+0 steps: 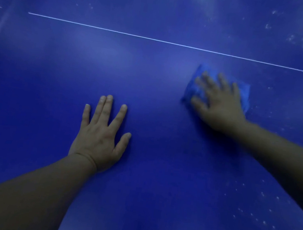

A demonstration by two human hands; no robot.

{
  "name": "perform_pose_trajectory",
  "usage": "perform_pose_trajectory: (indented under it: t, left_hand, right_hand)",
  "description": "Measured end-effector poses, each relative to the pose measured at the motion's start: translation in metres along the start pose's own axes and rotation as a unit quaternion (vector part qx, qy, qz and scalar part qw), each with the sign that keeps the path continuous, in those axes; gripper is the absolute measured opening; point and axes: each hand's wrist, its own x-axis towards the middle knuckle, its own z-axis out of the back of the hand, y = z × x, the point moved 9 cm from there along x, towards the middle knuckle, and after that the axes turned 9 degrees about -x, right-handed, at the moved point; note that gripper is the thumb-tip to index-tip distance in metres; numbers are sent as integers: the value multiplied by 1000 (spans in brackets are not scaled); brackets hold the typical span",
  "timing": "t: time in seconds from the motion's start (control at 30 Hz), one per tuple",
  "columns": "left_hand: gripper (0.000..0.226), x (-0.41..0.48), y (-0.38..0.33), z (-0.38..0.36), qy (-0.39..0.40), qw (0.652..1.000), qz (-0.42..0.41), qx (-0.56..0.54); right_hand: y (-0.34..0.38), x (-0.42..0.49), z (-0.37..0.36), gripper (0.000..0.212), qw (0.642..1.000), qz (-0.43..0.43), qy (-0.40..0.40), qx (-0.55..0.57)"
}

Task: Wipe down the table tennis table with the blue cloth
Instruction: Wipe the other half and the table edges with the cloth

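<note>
1. Surface: a blue desk (pixel 152 72) fills the whole head view. A thin white line (pixel 175 44) crosses it left to right, sloping slightly down toward the right, beyond both hands. The line breaks near the left edge of the view.
2. Left hand (pixel 97 136): palm down, flat on the bare desk, lower centre-left. Its fingers (pixel 106 109) are straight and slightly spread, with the thumb out to the right. It holds nothing. The forearm enters from the lower left corner.
3. Right hand (pixel 219 104): palm down on the blue cloth (pixel 246 92), right of centre and farther up the desk than the left hand. Its fingers (pixel 221 81) are extended and spread across the cloth, pressing it to the surface, not curled round it. The hand is blurred and the fingertip detail is soft. The forearm enters from the right edge.
4. Blue cloth: lies rumpled on the desk under the right hand, on the near side of the white line and not touching it. Its edges show past the fingers at left, top and right. It is a lighter blue than the desk.
5. The hands are well apart, with bare desk between them.
6. Residue: pale specks (pixel 260 221) are scattered on the desk at lower right, below the right forearm. More specks (pixel 291 37) sit at upper right, beyond the line.
7. Lighting: dim, with soft pale reflections on the desk near centre.
</note>
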Motion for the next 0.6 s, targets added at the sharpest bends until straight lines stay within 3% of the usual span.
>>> perform_pose_trajectory:
  t: [0.07,0.13,0.2,0.27,0.33,0.37,0.43,0.47,0.53,0.6]
  left_hand:
    - [76,0,0,-1,2,1000,1,1]
    - [76,0,1,-1,2,1000,1,3]
    - [76,0,0,-1,2,1000,1,4]
    - [76,0,0,-1,5,1000,4,3]
    - [76,0,0,-2,8,1000,4,1]
    - [76,0,0,-1,7,1000,3,1]
    - [76,0,0,0,8,1000,4,2]
    - [76,0,0,-1,8,1000,5,1]
    - [76,0,0,-1,7,1000,4,1]
    - [76,1,0,-1,5,1000,2,0]
  right_hand:
    - [69,-89,1,65,970,241,-6,-24]
    - [101,-181,1,60,888,458,22,-35]
    - [85,-192,4,60,847,530,31,-32]
    - [53,-124,-2,62,894,444,-7,-60]
    - [3,-35,-2,71,974,221,-21,-41]
    - [-24,-2,0,73,995,97,-15,-16]
    - [-56,30,0,69,994,-102,8,29]
    - [-53,34,0,67,987,-157,17,41]
    - [-16,21,0,68,982,-179,29,45]
    - [49,-26,-1,70,995,-96,16,35]
